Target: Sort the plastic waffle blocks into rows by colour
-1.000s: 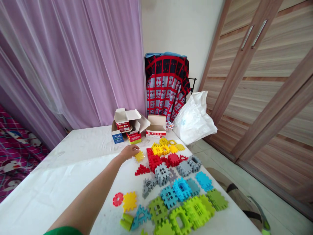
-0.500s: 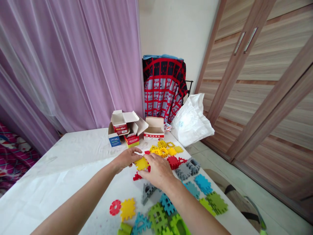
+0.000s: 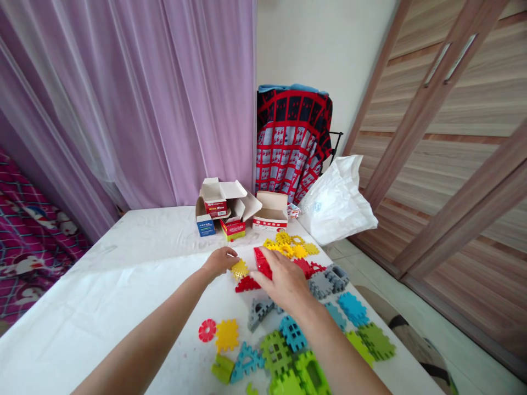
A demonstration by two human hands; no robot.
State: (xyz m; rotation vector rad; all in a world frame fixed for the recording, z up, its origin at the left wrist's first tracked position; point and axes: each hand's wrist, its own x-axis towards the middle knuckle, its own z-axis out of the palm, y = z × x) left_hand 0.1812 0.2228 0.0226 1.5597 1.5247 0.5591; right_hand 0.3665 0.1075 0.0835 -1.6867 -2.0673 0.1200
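My left hand (image 3: 219,262) pinches the edge of a square yellow building piece (image 3: 239,270) with notched sides, tilted just above the table. Close by on the right, my right hand (image 3: 286,278) has its thumb apart from its fingers, over a red piece (image 3: 261,262) that it partly covers. Another red piece (image 3: 247,284), flat and toothed, lies below the yellow one. Beyond my right hand, several yellow pieces (image 3: 284,244) are grouped together. More red pieces (image 3: 303,267) lie to its right. A grey piece with an arched opening (image 3: 260,310) lies nearer me.
Green pieces (image 3: 275,351), blue pieces (image 3: 353,308) and grey pieces (image 3: 325,282) lie along the table's right side. A red flower-shaped disc (image 3: 207,330) is beside a yellow square (image 3: 227,335). Open cardboard boxes (image 3: 269,218) and a white bag (image 3: 335,203) stand at the back.
My right hand has come off the yellow piece and moved right, over the red piece. The yellow piece stays in my left hand, now more tilted. The camera view has turned slightly left.
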